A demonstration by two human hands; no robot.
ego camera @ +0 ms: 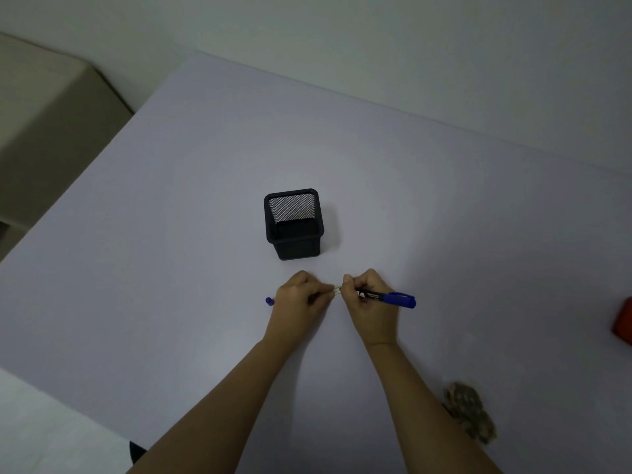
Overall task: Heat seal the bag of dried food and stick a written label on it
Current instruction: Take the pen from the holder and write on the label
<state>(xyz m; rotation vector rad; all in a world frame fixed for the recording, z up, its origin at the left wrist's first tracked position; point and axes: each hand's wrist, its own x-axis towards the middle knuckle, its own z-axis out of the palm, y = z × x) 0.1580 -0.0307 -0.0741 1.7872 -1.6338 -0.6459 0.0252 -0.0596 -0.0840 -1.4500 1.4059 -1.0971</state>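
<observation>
Pinching a small label [338, 291] between them, left hand [301, 296] and right hand [368, 301]; the right also grips a blue marker [393, 298], its print unreadable.

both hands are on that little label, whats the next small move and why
Probably lay the white label flat on the table under the left hand so the right hand can write. Both hands pinch it, the right also holds the marker, and a small blue cap lies loose beside the left hand. Whether it bears writing is too small to tell.
</observation>
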